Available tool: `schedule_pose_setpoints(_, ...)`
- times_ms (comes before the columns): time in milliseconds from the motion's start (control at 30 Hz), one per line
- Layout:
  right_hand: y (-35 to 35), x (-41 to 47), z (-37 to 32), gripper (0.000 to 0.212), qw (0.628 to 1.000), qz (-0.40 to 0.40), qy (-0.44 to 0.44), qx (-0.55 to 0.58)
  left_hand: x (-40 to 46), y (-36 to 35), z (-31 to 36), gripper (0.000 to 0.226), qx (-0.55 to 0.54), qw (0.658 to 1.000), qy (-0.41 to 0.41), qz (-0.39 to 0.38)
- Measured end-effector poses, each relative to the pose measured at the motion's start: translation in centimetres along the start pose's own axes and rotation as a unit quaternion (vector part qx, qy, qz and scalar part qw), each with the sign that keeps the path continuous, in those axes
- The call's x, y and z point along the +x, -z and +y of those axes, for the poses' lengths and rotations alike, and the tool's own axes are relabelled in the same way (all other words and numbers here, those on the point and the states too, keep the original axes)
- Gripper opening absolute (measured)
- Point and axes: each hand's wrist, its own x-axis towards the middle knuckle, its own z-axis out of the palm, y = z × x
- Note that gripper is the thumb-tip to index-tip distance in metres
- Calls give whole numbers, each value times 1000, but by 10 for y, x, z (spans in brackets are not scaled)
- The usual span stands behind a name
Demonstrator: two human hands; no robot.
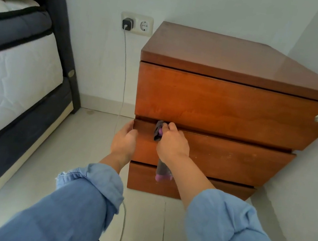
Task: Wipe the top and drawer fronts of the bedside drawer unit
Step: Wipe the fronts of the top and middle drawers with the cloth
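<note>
Right hand (171,141) is closed around a grey-purple cloth (158,133), pressed at the top edge of the middle drawer front (221,159). Left hand (126,138) curls on that drawer's left corner, bracing it. The front's long axis runs toward 3 o'clock from the cloth; I judge the right hand leads. Wooden drawer unit (229,56) sits at 12 o'clock, beside the bed (13,73).

Bed (12,77) left; charger (126,24) in wall socket (136,24), cable (124,76) hanging.

White walls (216,5), pale tiled floor (89,146), bed (9,72) at left, wall socket (136,24) with charger (127,23)
</note>
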Motion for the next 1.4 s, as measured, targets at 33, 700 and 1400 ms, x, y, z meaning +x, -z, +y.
schedule_pose_setpoints(33, -1, 1, -8, 57, 1000, -2, 15, 1, 2, 3, 1, 53, 1, 1000, 3, -5)
schedule_pose_setpoints(700, -9, 12, -46, 56, 996, -11, 86, 10, 1, 10, 16, 25, -50, 995, 70, -54)
schedule_pose_setpoints(1400, -51, 4, 16, 70, 937, 283, 200, 53, 13, -4, -46, 41, -80, 990, 109, -29)
